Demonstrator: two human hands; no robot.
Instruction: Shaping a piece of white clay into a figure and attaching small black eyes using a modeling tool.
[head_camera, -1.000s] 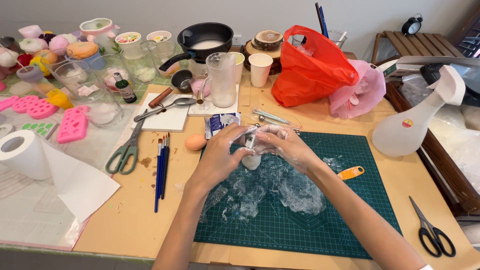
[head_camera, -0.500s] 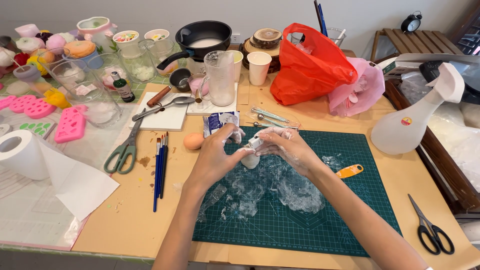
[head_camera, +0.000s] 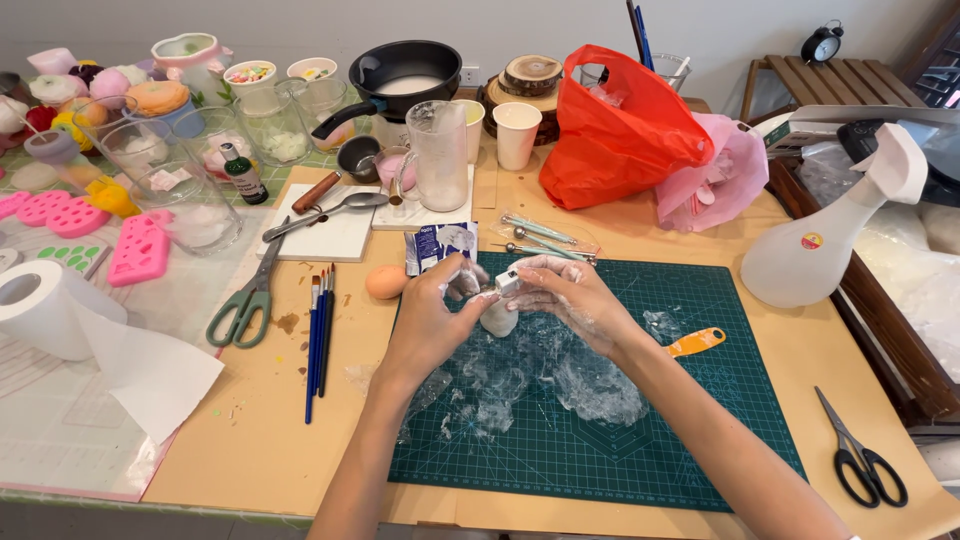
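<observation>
1. Over the top edge of the green cutting mat, both hands meet around a small white egg-shaped piece, with crinkly clear plastic wrap spread on the mat just below them.
2. Left hand comes in from the left, fingers curled closed, thumb and fingertips pinching at the top of the white piece.
3. Right hand comes from the right, also closed up in a pinch; its fingertips hold a small white bit right above the egg-shaped piece. Some white dust or residue is on those fingers.
4. So the white piece sits between the two sets of fingertips and pokes out underneath them, its lower half visible. Can't tell whether it's resting on the mat or held just off it.
5. Stuff nearby: a brownish egg just left of the left hand, a small blue-and-white packet right behind the hands, and an orange-handled scraper on the mat to the right.
6. Further left on the brown paper: blue paintbrushes and green-handled scissors. Black scissors lie well off to the right, and a white spray bottle stands past the mat's right corner.
7. Back of the table has a red plastic bag, a black pan and a clear measuring jug.
</observation>
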